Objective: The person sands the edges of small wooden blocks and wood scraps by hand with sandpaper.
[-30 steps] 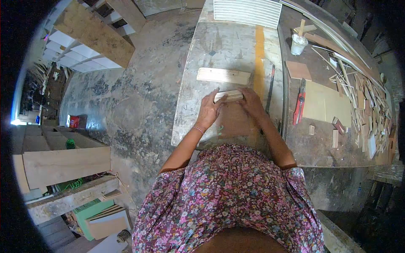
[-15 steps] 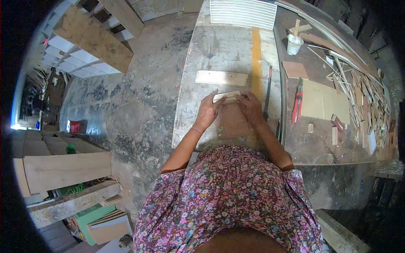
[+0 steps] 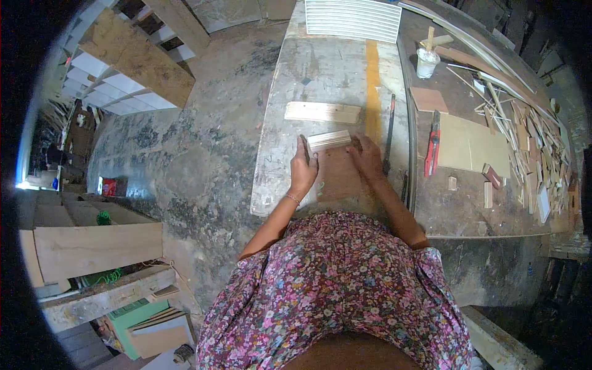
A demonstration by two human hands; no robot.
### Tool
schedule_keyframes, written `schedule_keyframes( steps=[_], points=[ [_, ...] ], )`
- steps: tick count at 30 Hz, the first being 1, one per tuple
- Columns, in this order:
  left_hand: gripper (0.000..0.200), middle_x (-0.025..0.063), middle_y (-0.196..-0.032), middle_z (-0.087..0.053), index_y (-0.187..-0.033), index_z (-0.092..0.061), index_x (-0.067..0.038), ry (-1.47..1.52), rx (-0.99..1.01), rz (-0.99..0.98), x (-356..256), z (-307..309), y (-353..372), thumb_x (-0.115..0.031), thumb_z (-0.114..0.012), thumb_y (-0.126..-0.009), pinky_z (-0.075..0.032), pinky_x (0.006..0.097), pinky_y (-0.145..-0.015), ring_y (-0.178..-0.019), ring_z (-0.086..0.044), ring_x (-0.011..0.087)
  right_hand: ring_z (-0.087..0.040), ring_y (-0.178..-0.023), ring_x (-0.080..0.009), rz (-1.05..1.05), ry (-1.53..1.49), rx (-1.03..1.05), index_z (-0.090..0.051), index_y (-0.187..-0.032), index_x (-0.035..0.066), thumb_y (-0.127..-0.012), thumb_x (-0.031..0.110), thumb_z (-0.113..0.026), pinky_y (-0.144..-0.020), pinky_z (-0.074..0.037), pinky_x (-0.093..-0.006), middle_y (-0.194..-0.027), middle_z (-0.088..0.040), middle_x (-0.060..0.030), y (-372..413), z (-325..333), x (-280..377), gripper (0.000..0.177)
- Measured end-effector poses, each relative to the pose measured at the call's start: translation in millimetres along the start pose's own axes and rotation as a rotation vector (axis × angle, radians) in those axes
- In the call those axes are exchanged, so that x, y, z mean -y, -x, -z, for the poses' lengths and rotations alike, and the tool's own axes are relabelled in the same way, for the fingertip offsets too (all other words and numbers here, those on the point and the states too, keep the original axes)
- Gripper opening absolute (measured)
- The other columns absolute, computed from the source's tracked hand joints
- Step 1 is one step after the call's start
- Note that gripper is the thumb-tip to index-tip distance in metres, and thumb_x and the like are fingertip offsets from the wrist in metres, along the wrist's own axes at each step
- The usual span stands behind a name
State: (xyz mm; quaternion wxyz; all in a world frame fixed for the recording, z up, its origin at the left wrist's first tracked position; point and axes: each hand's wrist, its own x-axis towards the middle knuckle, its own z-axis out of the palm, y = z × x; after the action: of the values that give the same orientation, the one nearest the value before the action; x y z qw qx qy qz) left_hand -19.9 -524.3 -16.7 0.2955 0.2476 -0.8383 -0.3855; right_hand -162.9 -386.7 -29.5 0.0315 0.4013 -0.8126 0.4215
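Observation:
A short bundle of pale wooden strips (image 3: 328, 140) is held level between my two hands, just above the bench. My left hand (image 3: 303, 169) grips its left end, forefinger along the end and thumb below. At the right end, my right hand (image 3: 367, 159) pinches the bundle with bent fingertips. Under the hands lies a reddish-brown board (image 3: 340, 177). Beyond the bundle, a longer pale wooden piece (image 3: 322, 112) rests flat on the bench.
The bench (image 3: 277, 151) carries a dark metal bar (image 3: 390, 135) and a white slatted panel (image 3: 353, 20). On the right table are a red-handled tool (image 3: 433, 148), a white tub (image 3: 427, 63) with a stick, and piled wood offcuts (image 3: 546, 145). Shelving (image 3: 139, 58) stands left.
The strips show more of their upper face, and my left fingers have straightened along the left end. My right hand has shifted slightly at the other end.

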Motion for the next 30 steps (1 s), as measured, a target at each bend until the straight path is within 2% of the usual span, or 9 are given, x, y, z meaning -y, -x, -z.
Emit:
schedule_keyframes(
  steps=[6,9,12,15,18,21,22,25,30],
  points=[
    [0.052,0.0371,-0.103,-0.049,-0.124,-0.033,0.014,-0.004,-0.009,0.147,-5,-4,10,-0.001,-0.048,-0.077,-0.045,0.0428,-0.077,-0.088,-0.054,0.0452,-0.059,-0.086,-0.0318,-0.107,-0.011,0.002,-0.057,-0.108,0.007,-0.074,0.024,-0.067,-0.077,-0.046,-0.0376,-0.090,-0.062,-0.0147,8,-4,3,0.039],
    [0.046,0.0313,-0.112,-0.049,-0.121,-0.036,0.015,-0.005,-0.011,0.161,-11,-1,17,-0.001,-0.045,-0.079,-0.045,0.0315,-0.082,-0.102,-0.055,0.0336,-0.058,-0.086,-0.0318,-0.104,-0.005,0.026,-0.059,-0.106,0.008,-0.073,0.024,-0.067,-0.077,-0.046,-0.0381,-0.090,-0.062,-0.0146,19,-2,4,0.037],
    [0.041,0.0286,-0.112,-0.052,-0.118,-0.042,0.012,-0.126,0.126,0.201,-28,9,24,0.001,-0.043,-0.079,-0.044,0.0323,-0.082,-0.098,-0.058,0.0321,-0.057,-0.088,-0.0322,-0.132,-0.012,0.065,-0.059,-0.104,0.008,-0.073,0.023,-0.067,-0.078,-0.045,-0.0391,-0.093,-0.060,-0.0154,28,7,15,0.035],
    [0.037,0.0248,-0.112,-0.054,-0.115,-0.047,0.008,-0.157,0.072,0.141,-23,2,39,0.002,-0.045,-0.078,-0.045,0.0333,-0.081,-0.097,-0.058,0.0320,-0.057,-0.085,-0.0312,-0.144,-0.007,0.066,-0.060,-0.100,0.009,-0.074,0.020,-0.064,-0.077,-0.045,-0.0403,-0.091,-0.061,-0.0135,28,16,26,0.029],
    [0.038,0.0220,-0.110,-0.056,-0.114,-0.050,0.006,0.052,-0.192,0.217,-9,-1,35,0.001,-0.051,-0.077,-0.045,0.0343,-0.080,-0.097,-0.057,0.0320,-0.057,-0.083,-0.0305,-0.067,0.052,0.039,-0.061,-0.097,0.010,-0.074,0.019,-0.063,-0.075,-0.045,-0.0411,-0.089,-0.061,-0.0125,22,17,27,0.025],
    [0.041,0.0208,-0.108,-0.055,-0.115,-0.049,0.006,-0.118,-0.150,0.089,-12,9,23,-0.001,-0.057,-0.075,-0.046,0.0334,-0.079,-0.096,-0.057,0.0288,-0.054,-0.087,-0.0328,0.006,0.096,0.125,-0.060,-0.099,0.008,-0.073,0.018,-0.063,-0.078,-0.043,-0.0408,-0.090,-0.059,-0.0147,18,13,21,0.028],
    [0.040,0.0196,-0.102,-0.058,-0.114,-0.051,0.004,0.013,-0.174,0.029,-2,4,17,-0.003,-0.059,-0.076,-0.046,0.0327,-0.077,-0.091,-0.059,0.0254,-0.052,-0.089,-0.0339,0.025,0.105,0.167,-0.060,-0.100,0.008,-0.072,0.017,-0.064,-0.079,-0.042,-0.0406,-0.090,-0.058,-0.0158,15,13,20,0.030],
    [0.031,0.0165,-0.093,-0.060,-0.102,-0.057,0.001,0.047,-0.117,0.141,-13,9,25,-0.001,-0.061,-0.072,-0.046,0.0348,-0.072,-0.079,-0.057,0.0306,-0.052,-0.086,-0.0340,0.064,0.067,0.169,-0.059,-0.098,0.006,-0.073,0.015,-0.062,-0.077,-0.042,-0.0414,-0.088,-0.057,-0.0159,15,20,19,0.027],
    [0.020,0.0135,-0.095,-0.061,-0.092,-0.058,-0.001,0.087,0.034,0.183,-29,25,64,-0.002,-0.062,-0.073,-0.046,0.0319,-0.069,-0.078,-0.058,0.0270,-0.051,-0.088,-0.0345,0.085,0.001,0.343,-0.058,-0.097,0.006,-0.073,0.016,-0.062,-0.081,-0.040,-0.0429,-0.089,-0.059,-0.0142,40,37,3,0.026]
  ],
)
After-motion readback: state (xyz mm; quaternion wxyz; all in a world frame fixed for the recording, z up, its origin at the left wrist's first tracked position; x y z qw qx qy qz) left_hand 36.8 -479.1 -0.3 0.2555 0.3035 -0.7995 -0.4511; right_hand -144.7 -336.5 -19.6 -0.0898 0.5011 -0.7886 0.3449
